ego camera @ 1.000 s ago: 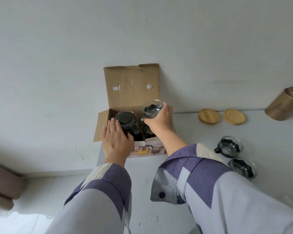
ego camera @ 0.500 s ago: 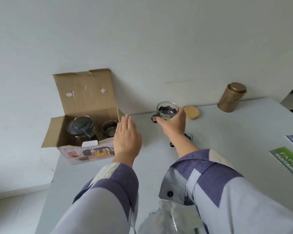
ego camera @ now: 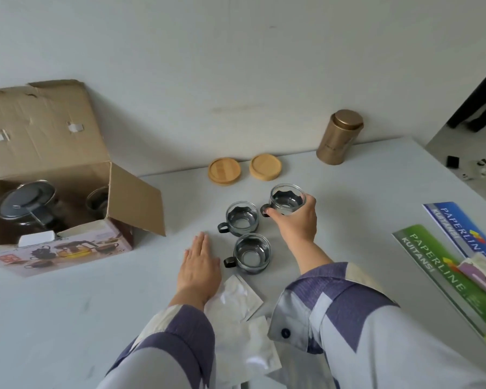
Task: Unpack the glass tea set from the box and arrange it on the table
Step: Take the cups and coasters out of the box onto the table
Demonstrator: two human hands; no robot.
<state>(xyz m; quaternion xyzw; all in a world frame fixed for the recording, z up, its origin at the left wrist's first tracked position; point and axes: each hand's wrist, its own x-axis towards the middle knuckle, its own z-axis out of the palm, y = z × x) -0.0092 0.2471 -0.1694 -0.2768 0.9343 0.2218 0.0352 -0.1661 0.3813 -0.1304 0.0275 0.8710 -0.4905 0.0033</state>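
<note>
My right hand [ego camera: 295,223] grips a glass tea cup [ego camera: 286,199] with a dark holder, low over the white table [ego camera: 68,304] just right of two matching cups. One of those cups [ego camera: 242,219] stands behind, the other [ego camera: 252,252] nearer me. My left hand [ego camera: 198,266] lies flat and empty on the table to their left. The open cardboard box [ego camera: 76,240] sits at the far left. Inside it are the glass teapot with a dark lid [ego camera: 26,202] and one more cup [ego camera: 97,199].
Two round wooden coasters [ego camera: 224,171] [ego camera: 265,167] lie near the wall, with a gold tin canister [ego camera: 340,137] to their right. Paperline booklets [ego camera: 446,265] lie at the right edge. Silver foil packets [ego camera: 236,299] rest by my sleeves.
My right hand has carried the cup out of the box, rightwards and down beside the two cups. My left hand left the box and now rests on the table. The view swung right.
</note>
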